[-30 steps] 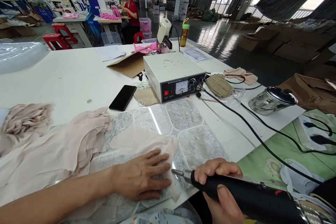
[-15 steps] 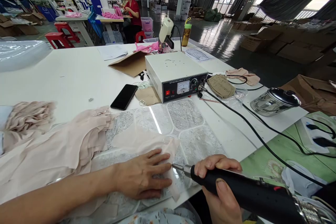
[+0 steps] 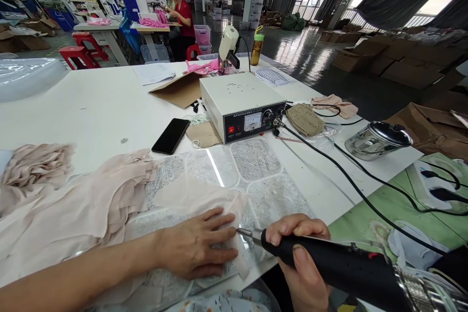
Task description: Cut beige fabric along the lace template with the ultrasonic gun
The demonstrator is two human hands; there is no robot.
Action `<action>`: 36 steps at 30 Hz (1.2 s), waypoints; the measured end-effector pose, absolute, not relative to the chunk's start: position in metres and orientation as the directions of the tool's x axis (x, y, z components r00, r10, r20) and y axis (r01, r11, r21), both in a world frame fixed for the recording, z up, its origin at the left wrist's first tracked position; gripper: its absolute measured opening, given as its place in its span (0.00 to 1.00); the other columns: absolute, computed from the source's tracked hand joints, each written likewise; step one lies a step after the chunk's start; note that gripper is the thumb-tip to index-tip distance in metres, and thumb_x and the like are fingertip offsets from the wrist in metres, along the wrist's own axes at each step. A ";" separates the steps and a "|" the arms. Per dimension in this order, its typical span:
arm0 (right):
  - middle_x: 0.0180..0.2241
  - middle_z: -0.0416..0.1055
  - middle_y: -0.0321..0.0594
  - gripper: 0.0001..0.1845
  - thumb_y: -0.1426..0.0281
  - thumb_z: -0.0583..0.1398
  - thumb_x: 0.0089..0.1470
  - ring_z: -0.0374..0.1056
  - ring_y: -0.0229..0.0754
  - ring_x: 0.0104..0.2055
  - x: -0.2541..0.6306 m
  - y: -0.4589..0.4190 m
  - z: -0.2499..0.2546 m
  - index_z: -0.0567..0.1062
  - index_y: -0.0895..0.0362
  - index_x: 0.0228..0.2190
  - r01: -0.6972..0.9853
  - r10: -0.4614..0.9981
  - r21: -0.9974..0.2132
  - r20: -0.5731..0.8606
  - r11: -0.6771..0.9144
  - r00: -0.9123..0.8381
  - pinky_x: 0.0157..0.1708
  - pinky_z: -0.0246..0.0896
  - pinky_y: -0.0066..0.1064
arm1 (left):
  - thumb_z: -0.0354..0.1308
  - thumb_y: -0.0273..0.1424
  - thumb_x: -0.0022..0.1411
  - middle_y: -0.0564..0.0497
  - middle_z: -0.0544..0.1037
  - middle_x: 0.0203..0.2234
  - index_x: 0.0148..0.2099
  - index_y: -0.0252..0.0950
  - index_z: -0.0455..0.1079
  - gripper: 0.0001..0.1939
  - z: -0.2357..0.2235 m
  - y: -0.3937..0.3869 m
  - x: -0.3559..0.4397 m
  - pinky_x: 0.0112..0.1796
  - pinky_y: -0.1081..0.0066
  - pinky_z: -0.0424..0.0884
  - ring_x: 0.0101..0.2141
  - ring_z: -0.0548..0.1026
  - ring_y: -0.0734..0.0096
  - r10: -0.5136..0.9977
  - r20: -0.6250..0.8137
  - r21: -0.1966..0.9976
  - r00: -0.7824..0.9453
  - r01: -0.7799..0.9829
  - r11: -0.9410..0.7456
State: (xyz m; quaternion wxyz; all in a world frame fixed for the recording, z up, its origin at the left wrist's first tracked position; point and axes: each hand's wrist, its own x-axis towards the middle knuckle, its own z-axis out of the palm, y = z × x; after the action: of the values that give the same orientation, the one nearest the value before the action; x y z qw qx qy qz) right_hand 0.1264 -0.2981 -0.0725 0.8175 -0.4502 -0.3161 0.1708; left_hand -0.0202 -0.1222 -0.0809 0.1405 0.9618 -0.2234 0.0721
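My left hand [image 3: 199, 243] lies flat with fingers spread, pressing a thin pale pink fabric piece [image 3: 193, 195] onto a grey marble-patterned mat [image 3: 278, 195]. In my right hand [image 3: 303, 258] is a black handheld ultrasonic welding tool [image 3: 340, 263], fingers wrapped round its grip. Its slim metal tip points left and ends at the fabric, right beside my left fingertips; whether it touches the cloth I cannot tell. A heap of the same pale pink fabric [image 3: 80, 200] spreads left of the mat, partly behind my left forearm.
Behind the mat stands a white control box [image 3: 241, 102] with a dial. A black cable [image 3: 329, 156] runs from it across the right side. Nearby are a black phone [image 3: 170, 135], brown card patterns [image 3: 305, 119], a lidded metal pot [image 3: 378, 140] and a bottle [image 3: 257, 48]. Another person [image 3: 183, 14] sits farther back.
The tool and my right hand have shifted slightly left and up, its tip moving along the fabric's edge by my left fingers. My left hand stays in place.
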 end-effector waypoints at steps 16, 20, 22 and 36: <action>0.29 0.61 0.33 0.06 0.68 0.57 0.51 0.64 0.35 0.23 0.139 -0.316 -0.077 0.67 0.53 0.34 -0.016 0.408 -0.819 0.268 0.573 0.873 0.24 0.68 0.36 | 0.49 0.36 0.72 0.43 0.68 0.59 0.62 0.32 0.62 0.21 -0.073 -0.123 -0.020 0.65 0.55 0.46 0.62 0.61 0.55 -0.346 0.150 0.287 0.926 -0.376 -0.881; 0.29 0.60 0.32 0.06 0.68 0.57 0.51 0.63 0.35 0.23 0.138 -0.320 -0.075 0.67 0.53 0.34 -0.028 0.404 -0.810 0.262 0.586 0.877 0.25 0.67 0.35 | 0.51 0.39 0.71 0.45 0.61 0.63 0.65 0.36 0.58 0.25 -0.074 -0.123 -0.020 0.65 0.52 0.42 0.64 0.57 0.55 -0.357 0.029 0.280 0.934 -0.351 -0.894; 0.29 0.60 0.32 0.06 0.67 0.57 0.51 0.63 0.35 0.23 0.138 -0.321 -0.074 0.67 0.53 0.33 -0.025 0.394 -0.807 0.261 0.590 0.881 0.25 0.67 0.35 | 0.51 0.40 0.71 0.46 0.58 0.65 0.66 0.37 0.56 0.26 -0.072 -0.123 -0.021 0.65 0.51 0.41 0.65 0.54 0.54 -0.346 0.005 0.281 0.938 -0.334 -0.900; 0.28 0.62 0.34 0.09 0.70 0.55 0.44 0.62 0.38 0.22 0.154 -0.315 -0.090 0.68 0.54 0.32 0.094 0.212 -0.810 0.261 0.578 0.942 0.23 0.61 0.36 | 0.52 0.42 0.69 0.44 0.48 0.68 0.69 0.44 0.50 0.30 -0.067 -0.114 -0.040 0.62 0.42 0.46 0.66 0.45 0.45 -0.129 -0.013 0.272 0.992 -0.121 -0.955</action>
State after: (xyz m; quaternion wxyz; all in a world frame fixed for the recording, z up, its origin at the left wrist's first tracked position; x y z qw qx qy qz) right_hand 0.1538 -0.3151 -0.0900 0.8725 -0.4580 -0.1671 0.0337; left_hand -0.0405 -0.1141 -0.0668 0.1366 0.9885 -0.0632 -0.0153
